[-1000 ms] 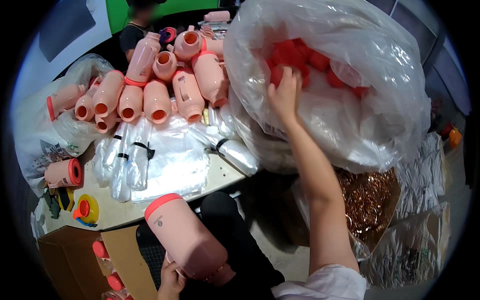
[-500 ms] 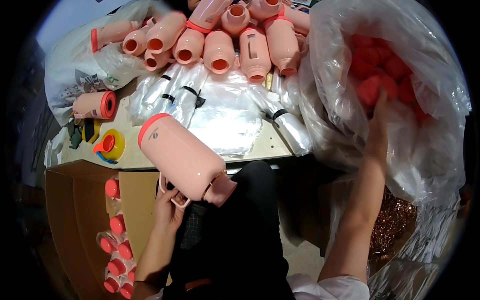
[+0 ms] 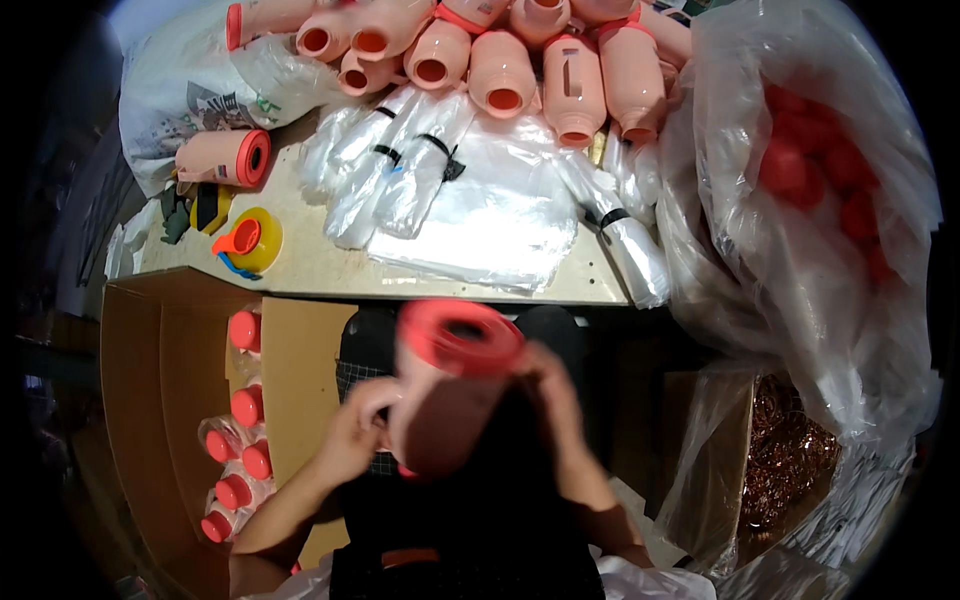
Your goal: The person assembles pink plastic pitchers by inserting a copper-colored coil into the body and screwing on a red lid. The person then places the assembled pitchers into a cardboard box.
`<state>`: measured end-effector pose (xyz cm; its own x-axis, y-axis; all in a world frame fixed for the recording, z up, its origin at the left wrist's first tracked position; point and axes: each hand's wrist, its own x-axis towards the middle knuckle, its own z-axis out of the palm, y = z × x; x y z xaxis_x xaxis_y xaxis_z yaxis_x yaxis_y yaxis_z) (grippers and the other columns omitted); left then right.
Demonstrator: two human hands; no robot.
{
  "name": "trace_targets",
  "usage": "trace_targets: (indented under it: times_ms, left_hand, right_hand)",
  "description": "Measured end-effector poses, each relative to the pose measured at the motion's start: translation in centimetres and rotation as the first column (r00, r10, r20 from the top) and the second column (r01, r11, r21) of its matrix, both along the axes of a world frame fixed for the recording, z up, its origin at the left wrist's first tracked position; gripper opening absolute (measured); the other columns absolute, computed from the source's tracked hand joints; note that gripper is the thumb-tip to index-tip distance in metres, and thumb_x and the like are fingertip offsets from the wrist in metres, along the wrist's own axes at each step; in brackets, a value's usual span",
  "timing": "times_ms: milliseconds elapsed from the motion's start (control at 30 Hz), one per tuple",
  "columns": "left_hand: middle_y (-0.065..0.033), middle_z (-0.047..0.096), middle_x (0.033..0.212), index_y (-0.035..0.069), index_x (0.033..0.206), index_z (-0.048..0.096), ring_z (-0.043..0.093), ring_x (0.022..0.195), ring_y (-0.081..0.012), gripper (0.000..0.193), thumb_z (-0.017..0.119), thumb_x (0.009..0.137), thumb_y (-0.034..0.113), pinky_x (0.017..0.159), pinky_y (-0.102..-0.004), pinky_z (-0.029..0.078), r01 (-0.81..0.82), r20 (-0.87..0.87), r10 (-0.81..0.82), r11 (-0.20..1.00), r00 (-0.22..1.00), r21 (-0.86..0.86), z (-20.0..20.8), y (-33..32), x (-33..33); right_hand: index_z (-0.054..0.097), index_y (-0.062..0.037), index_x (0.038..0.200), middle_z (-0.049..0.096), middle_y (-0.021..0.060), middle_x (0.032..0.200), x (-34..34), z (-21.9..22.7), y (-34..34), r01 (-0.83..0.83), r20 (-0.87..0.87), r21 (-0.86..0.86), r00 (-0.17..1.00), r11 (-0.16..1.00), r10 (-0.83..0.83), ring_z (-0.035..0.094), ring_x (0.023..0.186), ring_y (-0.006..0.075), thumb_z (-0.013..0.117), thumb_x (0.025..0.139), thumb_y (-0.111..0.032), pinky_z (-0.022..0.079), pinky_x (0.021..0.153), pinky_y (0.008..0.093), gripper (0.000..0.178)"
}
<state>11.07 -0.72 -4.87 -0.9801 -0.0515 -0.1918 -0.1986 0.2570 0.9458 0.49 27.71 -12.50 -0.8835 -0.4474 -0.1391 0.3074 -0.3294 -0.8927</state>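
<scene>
A pink thermos jug (image 3: 445, 410) is held over my lap with its red base ring tilted up; it is blurred by motion. My left hand (image 3: 362, 425) is closed around its handle. At the jug's other side, my right hand (image 3: 550, 390) is against it just below the red ring; its fingertips are partly hidden and smeared. A bit of red shows under the jug's lower end, where the mouth is out of sight. To the right, a clear plastic bag (image 3: 690, 220) holds several red cups (image 3: 790, 170).
Several pink jugs (image 3: 500, 75) lie along the table's back. Rolled clear bags (image 3: 355, 205) and flat plastic sleeves (image 3: 475, 250) are in front of them. A yellow roll of tape (image 3: 268, 245) lies left. An open carton (image 3: 150, 340) holds red-capped jugs; copper-coloured wire (image 3: 785, 450) fills a box at right.
My right hand has come out of the bag of red cups to the jug. The jug has moved down over my lap and turned base up. My view has shifted.
</scene>
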Motion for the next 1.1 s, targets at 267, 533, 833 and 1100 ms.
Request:
trace_targets:
  times_ms: [267,533,833,1100]
  left_hand:
    - [-0.0111,0.061,0.076,0.001,0.077,0.064,0.059,0.074,-0.03,0.017,0.067,0.089,0.013,0.069,-0.038,0.046,-0.085,-0.362,-0.042,0.941,0.931,-0.327,-2.8,1.5,-17.0]
    - [-0.014,0.068,0.085,-0.001,0.084,0.066,0.064,0.083,-0.0327,0.02,0.06,0.093,0.016,0.078,-0.0411,0.051,-0.243,-0.361,0.036,0.801,0.932,-0.548,-8.6,0.5,-28.7]
    - [-0.0121,0.072,0.093,-0.004,0.103,0.065,0.067,0.085,-0.0175,0.019,0.05,0.098,0.006,0.08,-0.0301,0.054,-0.111,0.038,0.126,0.652,0.991,0.75,-4.3,6.7,-21.6]
    - [-0.0021,0.063,0.081,0.003,0.091,0.059,0.058,0.075,-0.0107,0.024,0.05,0.105,0.02,0.07,-0.0242,0.047,-0.184,0.084,0.165,0.823,0.983,0.537,-0.2,7.2,-18.1]
  right_hand:
    - [0.051,-0.0018,0.14,0.057,0.0097,0.134,-8.0,7.4,2.3,-0.246,-0.21,0.278,0.928,0.929,0.309,0.054,0.123,0.0202,0.07,0.084,-0.004,0.043,0.106,0.0336,0.059]
    - [0.068,0.0007,0.091,0.065,0.0005,0.075,-12.3,4.7,0.9,-0.18,-0.089,0.324,0.971,0.929,0.22,0.057,0.07,0.0064,0.068,0.092,-0.006,0.046,0.063,0.0254,0.007]
    - [0.068,0.0036,0.1,0.074,0.0074,0.09,-13.3,4.6,-1.6,0.232,-0.012,0.331,0.97,0.915,-0.242,0.068,0.08,0.0134,0.073,0.087,0.001,0.054,0.071,0.0273,0.014]
    - [0.061,-0.0029,0.077,0.061,0.0006,0.075,-12.2,2.5,0.9,0.436,-0.443,0.354,0.857,0.827,-0.262,0.058,0.074,0.0096,0.072,0.083,0.0,0.048,0.067,0.0276,0.012]
